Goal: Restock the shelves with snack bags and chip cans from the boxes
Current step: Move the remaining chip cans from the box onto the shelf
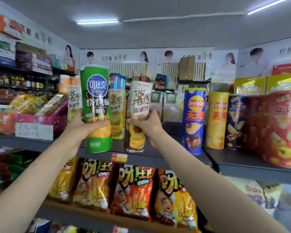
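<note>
My left hand [84,125] grips a tall green chip can [96,105] around its middle, upright, its base at the front edge of the grey top shelf [158,158]. My right hand [146,125] holds a white and brown chip box [139,111] upright just to the right of the can, its lower end over the same shelf. Behind them stand two similar white boxes [117,113]. Further right on the shelf stand a blue chip can [193,120], a yellow chip can [217,120] and a dark blue chip can [235,121].
Large red snack packs [282,128] fill the shelf's right end. Pink and orange bags [40,115] lie at its left with a white label card [34,131]. Orange and yellow snack bags [133,190] hang in a row on the shelf below. Boxes are stacked on the far shelves.
</note>
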`<state>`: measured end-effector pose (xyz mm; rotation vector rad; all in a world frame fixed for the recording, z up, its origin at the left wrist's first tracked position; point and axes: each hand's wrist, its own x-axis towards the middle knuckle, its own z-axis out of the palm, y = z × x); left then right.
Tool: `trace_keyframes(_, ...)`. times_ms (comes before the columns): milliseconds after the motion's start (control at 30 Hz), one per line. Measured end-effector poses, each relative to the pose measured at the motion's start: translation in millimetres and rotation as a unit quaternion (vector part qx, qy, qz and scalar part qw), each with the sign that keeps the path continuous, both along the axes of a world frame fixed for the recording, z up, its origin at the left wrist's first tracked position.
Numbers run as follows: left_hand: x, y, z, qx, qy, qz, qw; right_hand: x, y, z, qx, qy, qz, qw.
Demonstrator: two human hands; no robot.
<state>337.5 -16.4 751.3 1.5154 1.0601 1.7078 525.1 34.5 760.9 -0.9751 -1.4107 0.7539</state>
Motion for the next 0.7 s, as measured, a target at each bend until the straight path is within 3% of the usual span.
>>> trace_keyframes(133,-40,29,-2,0.007,0.006,0.019,1.0,-49,37,2,-0.006,-0.083,-0.08,0.993)
trace_keyframes(500,-54,52,-15,0.0,0.023,-0.013,1.0,-117,67,4,-0.014,-0.182,-0.179,0.967)
trace_keyframes(600,-51,48,-16,-0.007,0.034,-0.037,0.999,-97,46,7,-0.006,-0.149,-0.171,0.974)
trace_keyframes(700,-37,39,-14,0.003,0.043,-0.089,0.995,-59,4,0,0.077,-0.11,-0.124,0.983)
